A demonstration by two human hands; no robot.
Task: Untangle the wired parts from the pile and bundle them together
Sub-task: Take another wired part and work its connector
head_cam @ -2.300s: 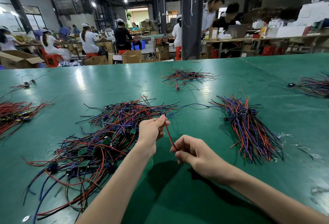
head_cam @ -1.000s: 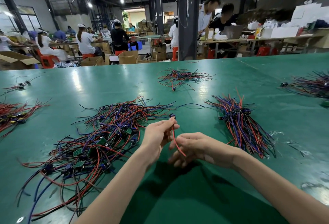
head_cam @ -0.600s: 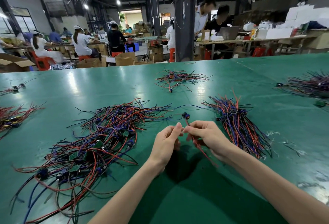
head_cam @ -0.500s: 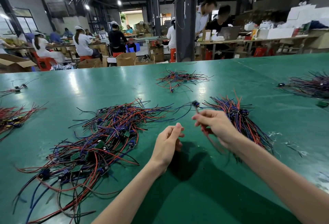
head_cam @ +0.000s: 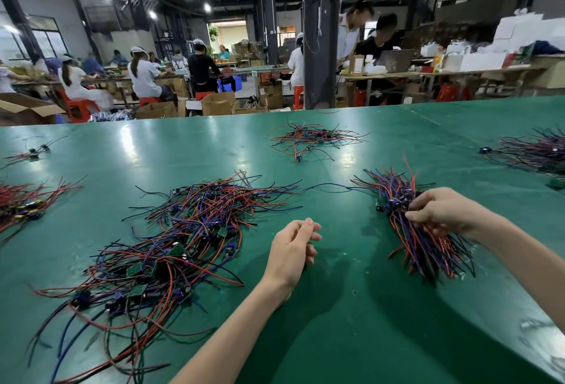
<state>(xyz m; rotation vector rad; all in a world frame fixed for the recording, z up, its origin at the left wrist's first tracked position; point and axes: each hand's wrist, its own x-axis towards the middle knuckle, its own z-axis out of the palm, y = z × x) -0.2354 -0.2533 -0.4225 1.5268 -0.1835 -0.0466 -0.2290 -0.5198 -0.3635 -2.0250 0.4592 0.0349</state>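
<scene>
One more part looks to be home. Half a second back my right grip [head_cam: 443, 209] was carrying a single red-wired part with a small dark connector across the frame. Now it has landed on the tidy bundle of red, blue and black wired parts [head_cam: 425, 249] at centre right, fingers curled down into the connector end and pinching among the wires. I can no longer pick out the single part among the others, so I cannot tell whether it has been let go.

My left grip [head_cam: 293, 249] has released since the handover. It hangs over the glossy green counter [head_cam: 351, 322] at lower centre, fingers loosely curled with nothing in them. That puts it between the bundle and the big tangled pile of red, blue and black wires with small green boards [head_cam: 171, 246] at centre left.

For the task, I read this as one cycle closing: a piece freed from the pile and added to the bundle. The pile is still large and badly knotted, so plenty remains. The left grip sits just beside the pile's near edge, well placed to pick out the next loose lead. I see no tie on the bundle, so the binding is not yet done.
</scene>
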